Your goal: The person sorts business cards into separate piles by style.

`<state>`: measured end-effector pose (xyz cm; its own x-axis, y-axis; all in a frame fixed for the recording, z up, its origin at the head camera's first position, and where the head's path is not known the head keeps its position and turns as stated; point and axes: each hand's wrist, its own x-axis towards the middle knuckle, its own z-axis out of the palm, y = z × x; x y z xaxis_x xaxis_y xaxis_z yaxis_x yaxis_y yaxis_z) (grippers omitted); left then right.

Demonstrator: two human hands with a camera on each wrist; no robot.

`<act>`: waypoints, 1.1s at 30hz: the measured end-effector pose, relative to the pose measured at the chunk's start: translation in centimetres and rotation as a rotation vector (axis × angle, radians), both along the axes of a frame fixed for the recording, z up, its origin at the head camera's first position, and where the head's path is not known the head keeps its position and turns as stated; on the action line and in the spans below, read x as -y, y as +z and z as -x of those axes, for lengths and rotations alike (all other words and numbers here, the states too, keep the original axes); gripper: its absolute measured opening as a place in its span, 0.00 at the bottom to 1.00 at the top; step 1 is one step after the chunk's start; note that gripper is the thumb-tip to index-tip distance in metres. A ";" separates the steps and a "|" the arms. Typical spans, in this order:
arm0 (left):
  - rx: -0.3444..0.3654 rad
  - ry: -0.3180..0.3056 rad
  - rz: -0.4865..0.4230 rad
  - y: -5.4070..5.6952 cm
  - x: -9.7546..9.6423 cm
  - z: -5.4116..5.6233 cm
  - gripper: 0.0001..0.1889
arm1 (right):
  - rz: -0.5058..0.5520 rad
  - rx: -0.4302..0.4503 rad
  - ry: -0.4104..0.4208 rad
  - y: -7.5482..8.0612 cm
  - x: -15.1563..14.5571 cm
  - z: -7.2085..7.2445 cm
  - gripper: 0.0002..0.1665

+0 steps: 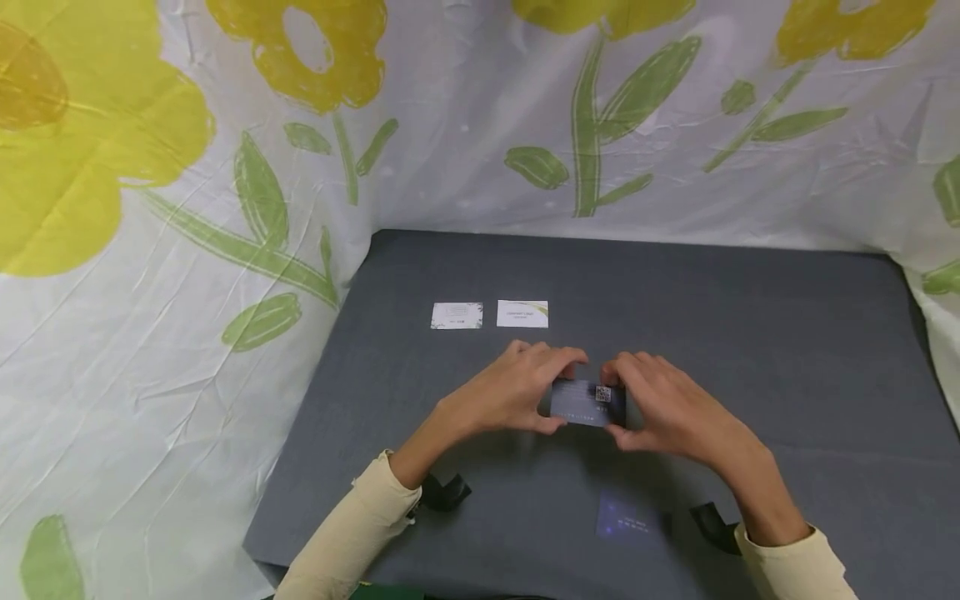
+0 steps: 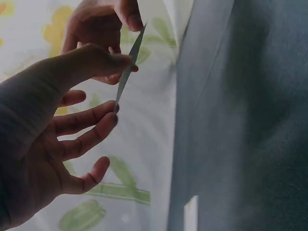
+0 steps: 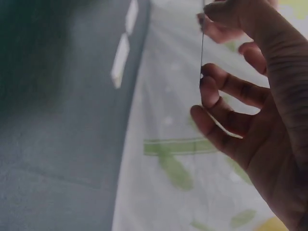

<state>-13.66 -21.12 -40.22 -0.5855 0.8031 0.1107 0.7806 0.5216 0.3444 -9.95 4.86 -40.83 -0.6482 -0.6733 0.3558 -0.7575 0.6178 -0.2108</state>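
Note:
Between both hands is a dark card (image 1: 581,403) with a white QR code and small pale print, lifted above the grey table. My left hand (image 1: 531,385) pinches its left edge between thumb and fingers. On the opposite edge, my right hand (image 1: 663,408) grips it the same way. Both wrist views catch the thin card (image 2: 129,72) nearly edge-on, with the thumb on one side and fingertips on the other. Nearer the front of the table lies another dark card (image 1: 626,518) with faint bluish print, partly in shadow.
Two white cards lie side by side farther back: one with leafy corners (image 1: 457,316), one with a green-yellow curve (image 1: 522,314). A grey cloth covers the table (image 1: 735,317). Behind and left hangs a white curtain (image 1: 465,150) with yellow flowers. Black straps (image 1: 446,493) hang near the wrists.

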 end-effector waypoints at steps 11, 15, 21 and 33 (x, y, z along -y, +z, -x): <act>0.049 0.024 -0.072 -4.0 -2.4 8.5 0.38 | -0.009 -0.054 0.047 -2.8 -1.7 8.0 0.41; 0.101 0.045 -0.093 -5.1 -3.2 11.1 0.38 | -0.016 -0.026 0.040 -3.6 -2.4 10.6 0.41; 0.104 0.106 -0.087 -6.9 -4.6 14.0 0.36 | -0.026 0.071 0.007 -4.7 -3.4 13.6 0.39; 0.130 0.159 -0.050 -8.3 -5.4 16.6 0.34 | -0.028 0.183 -0.034 -6.5 -3.9 16.6 0.37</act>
